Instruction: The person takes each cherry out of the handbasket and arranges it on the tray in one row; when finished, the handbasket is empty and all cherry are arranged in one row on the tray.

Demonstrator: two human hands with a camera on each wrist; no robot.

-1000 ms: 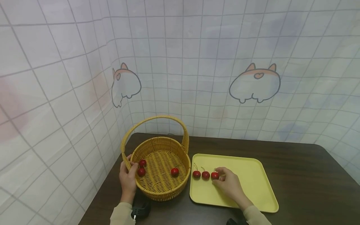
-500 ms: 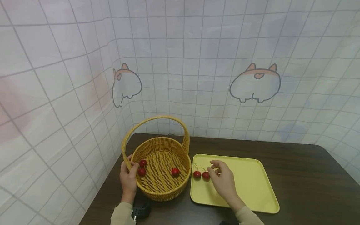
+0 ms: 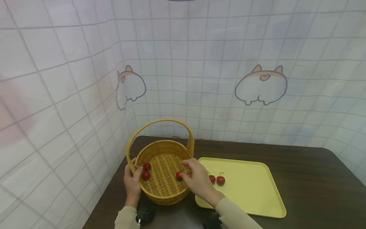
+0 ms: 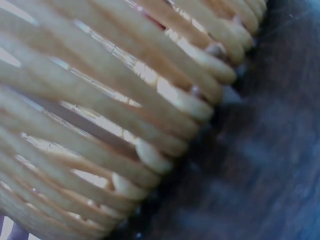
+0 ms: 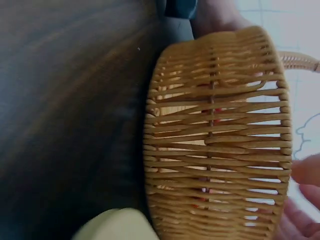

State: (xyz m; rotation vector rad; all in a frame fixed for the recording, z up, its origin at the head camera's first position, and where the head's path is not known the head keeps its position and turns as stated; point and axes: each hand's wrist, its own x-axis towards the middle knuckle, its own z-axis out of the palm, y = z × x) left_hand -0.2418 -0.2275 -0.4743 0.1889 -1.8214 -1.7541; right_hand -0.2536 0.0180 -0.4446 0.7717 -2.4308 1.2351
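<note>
Yellow basket (image 3: 166, 200) is gripped at rim by left hand (image 3: 133, 184); cherry (image 3: 178, 175) inside is seen just beside thumb tip of right hand (image 3: 199, 180), forefinger parted from thumb, pinch can't be told, only red being shown through weave in right wrist view.

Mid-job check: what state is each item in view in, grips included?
Basket: upright
Handle: raised
Tray: lying flat
Basket cherries: two inside, left
Tray cherries: two showing
Left grip: holding basket's left side
Right grip: over basket's right side
Cherry by right grip: held or loose, can't tell
</note>
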